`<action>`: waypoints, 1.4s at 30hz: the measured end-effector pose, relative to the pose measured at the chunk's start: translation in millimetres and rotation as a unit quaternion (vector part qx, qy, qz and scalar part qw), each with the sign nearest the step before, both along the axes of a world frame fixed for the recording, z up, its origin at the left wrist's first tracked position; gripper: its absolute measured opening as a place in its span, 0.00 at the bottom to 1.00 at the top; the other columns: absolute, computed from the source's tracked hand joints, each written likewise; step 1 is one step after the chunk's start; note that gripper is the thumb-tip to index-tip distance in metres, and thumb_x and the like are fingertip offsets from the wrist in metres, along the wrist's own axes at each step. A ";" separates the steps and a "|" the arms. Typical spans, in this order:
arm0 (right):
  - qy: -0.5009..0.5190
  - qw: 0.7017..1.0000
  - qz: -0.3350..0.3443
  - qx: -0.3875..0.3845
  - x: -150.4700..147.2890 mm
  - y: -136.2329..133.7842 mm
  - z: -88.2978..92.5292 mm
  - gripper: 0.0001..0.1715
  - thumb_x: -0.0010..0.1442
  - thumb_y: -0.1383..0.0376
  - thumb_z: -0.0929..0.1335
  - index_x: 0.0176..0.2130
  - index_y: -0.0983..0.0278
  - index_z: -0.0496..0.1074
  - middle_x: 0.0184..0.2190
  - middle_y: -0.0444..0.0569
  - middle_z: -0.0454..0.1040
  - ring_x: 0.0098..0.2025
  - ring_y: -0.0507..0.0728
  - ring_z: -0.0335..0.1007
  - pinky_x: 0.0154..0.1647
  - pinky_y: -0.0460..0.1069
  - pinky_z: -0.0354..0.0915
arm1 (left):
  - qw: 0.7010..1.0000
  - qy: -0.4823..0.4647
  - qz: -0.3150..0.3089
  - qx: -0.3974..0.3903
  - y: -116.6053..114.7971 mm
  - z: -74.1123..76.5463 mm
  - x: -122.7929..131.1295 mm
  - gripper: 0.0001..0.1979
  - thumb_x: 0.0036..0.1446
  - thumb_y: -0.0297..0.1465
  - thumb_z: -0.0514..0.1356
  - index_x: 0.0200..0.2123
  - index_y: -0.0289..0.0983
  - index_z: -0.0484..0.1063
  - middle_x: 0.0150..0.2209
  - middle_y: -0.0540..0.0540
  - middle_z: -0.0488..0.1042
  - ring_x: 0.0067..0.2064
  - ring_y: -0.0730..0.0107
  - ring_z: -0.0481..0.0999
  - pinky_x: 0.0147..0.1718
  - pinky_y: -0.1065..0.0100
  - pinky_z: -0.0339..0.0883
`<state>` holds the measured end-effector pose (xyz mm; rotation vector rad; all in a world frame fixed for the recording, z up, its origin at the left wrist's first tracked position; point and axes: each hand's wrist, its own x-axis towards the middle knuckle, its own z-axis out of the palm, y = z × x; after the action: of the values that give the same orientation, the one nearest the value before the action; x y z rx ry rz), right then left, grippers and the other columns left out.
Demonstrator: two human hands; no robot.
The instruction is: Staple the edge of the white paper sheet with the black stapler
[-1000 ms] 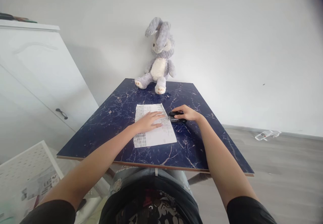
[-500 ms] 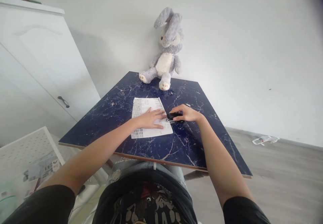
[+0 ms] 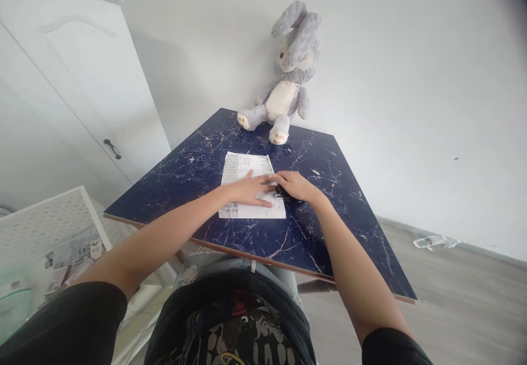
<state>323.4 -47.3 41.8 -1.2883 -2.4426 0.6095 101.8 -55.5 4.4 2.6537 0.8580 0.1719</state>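
Note:
Printed white sheets of paper (image 3: 247, 162) lie on the dark blue marbled table. My left hand (image 3: 251, 190) rests flat on them with its fingers spread, pressing toward their right edge. Over a black stapler (image 3: 281, 194) at that edge is my right hand (image 3: 295, 184), its fingers curled round the top and hiding most of it. The stapler's front end meets the paper's right edge; whether the paper is between its jaws I cannot tell. The fingertips of both hands nearly touch.
A grey plush rabbit (image 3: 290, 88) sits at the table's back against the wall. A small pale strip (image 3: 315, 172) lies beyond my right hand. At left stand a white cabinet (image 3: 74, 79) and a white perforated surface (image 3: 45, 217). Clear plastic packaging (image 3: 436, 242) lies on the floor.
My right hand has shifted slightly left and over the stapler, closer to my left hand, and covers more of it. The view has turned a little.

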 end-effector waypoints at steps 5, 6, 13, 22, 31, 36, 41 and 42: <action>-0.144 0.986 -0.064 0.052 -18.8 -6.0 -9.3 0.25 0.72 0.60 0.54 0.40 0.63 0.76 0.44 0.54 0.79 0.44 0.59 0.73 0.45 0.49 0.62 | 1.000 -0.007 0.006 0.022 2.2 -6.7 0.4 0.35 0.62 0.55 0.53 0.69 0.51 0.56 0.73 0.46 0.47 0.73 0.49 0.45 0.67 0.38 0.26; -0.171 0.981 -0.075 0.060 -20.3 -7.2 -9.6 0.25 0.72 0.60 0.54 0.41 0.63 0.76 0.44 0.55 0.79 0.45 0.60 0.74 0.46 0.50 0.62 | 1.000 -0.006 0.007 0.025 3.0 -8.5 0.6 0.35 0.62 0.55 0.54 0.69 0.51 0.56 0.73 0.46 0.47 0.73 0.49 0.45 0.67 0.38 0.26; -0.278 0.948 -0.099 0.121 -33.2 -18.0 -20.4 0.25 0.70 0.62 0.55 0.46 0.67 0.76 0.45 0.62 0.77 0.49 0.68 0.72 0.46 0.57 0.65 | 0.999 -0.021 -0.002 0.024 6.3 -16.4 1.3 0.35 0.62 0.54 0.54 0.69 0.50 0.56 0.73 0.46 0.49 0.73 0.49 0.44 0.67 0.39 0.24; -0.086 0.995 -0.013 0.054 -13.0 -18.0 -3.1 0.32 0.74 0.53 0.49 0.43 0.64 0.74 0.41 0.54 0.78 0.41 0.60 0.72 0.44 0.52 0.63 | 1.000 0.009 0.008 0.017 0.4 -2.1 0.5 0.38 0.61 0.57 0.52 0.70 0.50 0.54 0.73 0.44 0.46 0.73 0.46 0.46 0.67 0.37 0.26; -0.061 0.994 0.090 -0.029 77.8 8.5 11.4 0.19 0.57 0.51 0.71 0.39 0.64 0.73 0.33 0.48 0.76 0.34 0.57 0.69 0.36 0.49 0.60 | 1.000 0.021 0.004 -0.017 1.8 -0.6 0.0 0.42 0.60 0.59 0.51 0.72 0.51 0.46 0.74 0.47 0.41 0.74 0.49 0.40 0.68 0.41 0.26; 0.029 0.983 -0.177 0.048 42.1 6.4 5.4 0.20 0.62 0.53 0.67 0.43 0.67 0.72 0.35 0.52 0.77 0.34 0.57 0.70 0.34 0.49 0.61 | 0.980 -0.181 0.086 0.009 13.1 3.1 -4.9 0.29 0.67 0.50 0.50 0.64 0.43 0.64 0.66 0.41 0.64 0.66 0.55 0.62 0.64 0.53 0.51; -0.017 0.980 -0.179 0.088 -66.9 -3.1 -10.9 0.16 0.62 0.58 0.67 0.44 0.67 0.71 0.43 0.57 0.78 0.42 0.61 0.74 0.40 0.50 0.65 | 0.839 -0.432 0.315 0.098 29.5 10.6 -28.1 0.20 0.70 0.40 0.46 0.35 0.38 0.73 0.36 0.44 0.75 0.39 0.65 0.73 0.40 0.67 0.65; -0.030 0.981 -0.176 0.082 -84.6 -3.6 -13.4 0.15 0.62 0.59 0.67 0.45 0.67 0.71 0.44 0.59 0.78 0.44 0.62 0.75 0.42 0.50 0.66 | 0.823 -0.447 0.335 0.102 31.9 11.5 -33.4 0.19 0.70 0.39 0.47 0.33 0.38 0.72 0.33 0.46 0.73 0.36 0.66 0.72 0.37 0.69 0.64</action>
<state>238.9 -50.9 28.4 -1.6324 -2.1769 0.2746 68.4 -23.6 15.9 1.8818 1.3669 1.5903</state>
